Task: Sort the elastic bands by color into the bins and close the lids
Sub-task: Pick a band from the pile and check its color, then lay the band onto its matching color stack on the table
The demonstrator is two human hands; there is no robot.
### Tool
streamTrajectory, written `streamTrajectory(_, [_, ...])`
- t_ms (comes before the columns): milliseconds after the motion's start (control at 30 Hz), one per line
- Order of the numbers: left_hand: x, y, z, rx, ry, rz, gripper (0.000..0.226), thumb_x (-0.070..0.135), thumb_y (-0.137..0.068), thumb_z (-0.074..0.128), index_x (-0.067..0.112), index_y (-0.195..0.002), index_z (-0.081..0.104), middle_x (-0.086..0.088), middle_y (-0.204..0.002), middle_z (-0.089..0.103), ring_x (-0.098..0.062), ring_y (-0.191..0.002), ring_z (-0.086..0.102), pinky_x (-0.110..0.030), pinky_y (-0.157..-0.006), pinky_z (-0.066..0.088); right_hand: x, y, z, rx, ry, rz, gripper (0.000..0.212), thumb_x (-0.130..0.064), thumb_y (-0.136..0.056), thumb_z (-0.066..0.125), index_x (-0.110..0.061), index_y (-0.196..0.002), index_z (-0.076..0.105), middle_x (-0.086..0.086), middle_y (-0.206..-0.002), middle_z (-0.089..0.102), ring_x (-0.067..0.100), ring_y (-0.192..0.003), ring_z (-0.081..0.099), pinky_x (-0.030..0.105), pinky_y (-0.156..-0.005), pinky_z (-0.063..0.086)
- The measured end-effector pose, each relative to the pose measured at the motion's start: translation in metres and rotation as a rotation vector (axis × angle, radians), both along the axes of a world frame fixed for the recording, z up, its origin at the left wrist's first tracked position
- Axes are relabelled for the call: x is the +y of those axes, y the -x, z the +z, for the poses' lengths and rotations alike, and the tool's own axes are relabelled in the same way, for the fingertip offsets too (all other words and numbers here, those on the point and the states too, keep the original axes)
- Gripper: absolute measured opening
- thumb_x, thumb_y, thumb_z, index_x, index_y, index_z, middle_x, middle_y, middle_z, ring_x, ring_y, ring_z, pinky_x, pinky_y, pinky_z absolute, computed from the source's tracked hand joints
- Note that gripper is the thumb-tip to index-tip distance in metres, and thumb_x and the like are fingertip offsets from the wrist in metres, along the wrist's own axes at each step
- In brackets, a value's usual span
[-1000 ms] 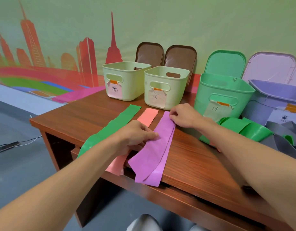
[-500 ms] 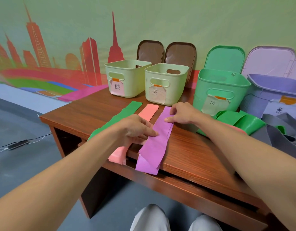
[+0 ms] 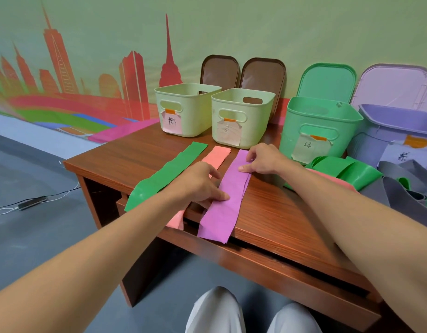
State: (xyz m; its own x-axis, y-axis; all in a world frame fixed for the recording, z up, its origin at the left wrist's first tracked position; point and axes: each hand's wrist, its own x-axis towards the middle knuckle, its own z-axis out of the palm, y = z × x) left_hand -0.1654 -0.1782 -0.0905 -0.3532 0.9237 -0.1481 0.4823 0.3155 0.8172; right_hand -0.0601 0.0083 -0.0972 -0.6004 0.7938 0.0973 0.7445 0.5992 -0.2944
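The purple band (image 3: 228, 188) lies flat on the desk (image 3: 279, 212), in the middle, and its near end hangs over the near edge. The left hand (image 3: 200, 181) rests on its left edge with straight fingers, flat and holding nothing. The right hand (image 3: 263, 159) is on the far part of the same band. Its thumb lies stretched on the band and its fingers are bent down onto it, but I cannot tell if they pinch the band or only press it.

Just left of the purple band lies a pink band (image 3: 217, 156), partly under the left hand, and left of that a green band (image 3: 169, 171). At the far side stand two pale bins (image 3: 186, 109), a green bin (image 3: 318, 126) and a purple bin (image 3: 395, 131) at the right, all open. Their lids (image 3: 219, 70) stand upright behind them, near the wall. Near the green bin lies a heap of green bands (image 3: 339, 171) and grey bands (image 3: 395, 188).
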Motion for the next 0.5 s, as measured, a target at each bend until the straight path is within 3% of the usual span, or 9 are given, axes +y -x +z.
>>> streamTrajectory(100, [0.002, -0.004, -0.002, 0.299, -0.021, -0.044, 0.039, 0.018, -0.074, 0.081, 0.015, -0.109, 0.062, -0.008, -0.086, 0.067, -0.021, -0.058, 0.065, -0.027, -0.049, 0.056, -0.002, 0.001, 0.001, -0.011, -0.001, -0.004, 0.033, -0.045, -0.073, 0.078, -0.02, -0.085, 0.061, 0.008, -0.105, 0.067, 0.023, -0.098, 0.058, 0.036, -0.088, 0.05])
streamTrajectory(233, [0.002, -0.006, 0.001, 0.637, -0.043, -0.104, 0.023, 0.03, -0.075, 0.078, 0.024, -0.096, 0.071, 0.0, -0.097, 0.06, -0.022, -0.091, 0.061, -0.035, -0.079, 0.053, -0.004, 0.001, 0.0, -0.047, -0.024, 0.002, 0.035, -0.046, -0.076, 0.074, -0.017, -0.091, 0.064, 0.008, -0.106, 0.066, 0.025, -0.099, 0.058, 0.037, -0.088, 0.05])
streamTrajectory(367, [0.004, -0.011, 0.003, 0.688, -0.081, -0.217, 0.027, 0.015, -0.081, 0.069, 0.023, -0.107, 0.071, -0.001, -0.1, 0.048, -0.02, -0.091, 0.053, -0.031, -0.079, 0.048, -0.006, -0.012, 0.007, -0.025, -0.056, 0.016, 0.029, -0.042, -0.083, 0.068, -0.014, -0.089, 0.071, 0.009, -0.101, 0.07, 0.023, -0.092, 0.06, 0.033, -0.082, 0.05])
streamTrajectory(500, [0.017, -0.029, 0.002, 0.552, -0.231, -0.21, 0.03, 0.002, -0.085, 0.053, 0.017, -0.103, 0.072, -0.003, -0.093, 0.059, -0.011, -0.075, 0.051, -0.019, -0.063, 0.039, -0.008, -0.048, 0.041, 0.009, -0.112, 0.06, 0.019, -0.029, -0.088, 0.063, -0.014, -0.096, 0.073, 0.002, -0.098, 0.069, 0.017, -0.089, 0.057, 0.024, -0.077, 0.041])
